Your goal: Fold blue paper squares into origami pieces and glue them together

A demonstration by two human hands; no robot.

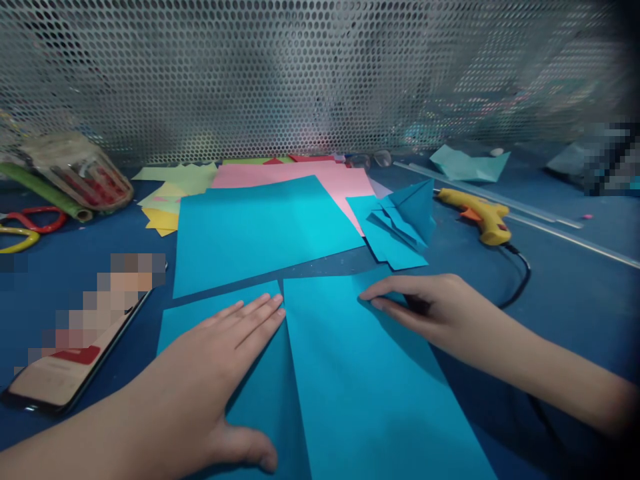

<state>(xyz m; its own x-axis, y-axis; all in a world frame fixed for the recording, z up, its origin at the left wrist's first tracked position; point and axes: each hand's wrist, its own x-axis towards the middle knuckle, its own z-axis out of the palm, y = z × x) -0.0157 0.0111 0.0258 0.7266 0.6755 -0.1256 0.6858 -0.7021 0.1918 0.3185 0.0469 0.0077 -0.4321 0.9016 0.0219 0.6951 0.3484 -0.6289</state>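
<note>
A turquoise paper sheet (360, 373) lies in front of me on the blue table, folded along a crease that runs down its middle. My left hand (215, 360) lies flat on the left flap with fingers stretched out, fingertips at the crease. My right hand (425, 310) presses the top right edge of the sheet with extended fingers. Behind it lies a second flat turquoise sheet (260, 230), and to its right a small stack of folded turquoise pieces (400, 223).
Pink (320, 177), yellow and green sheets lie at the back. A yellow glue gun (480, 217) with a black cord sits at the right. A phone (75, 347) lies at the left, with scissors (25, 227) and a clear pencil case (80, 170) beyond. A perforated metal screen closes the back.
</note>
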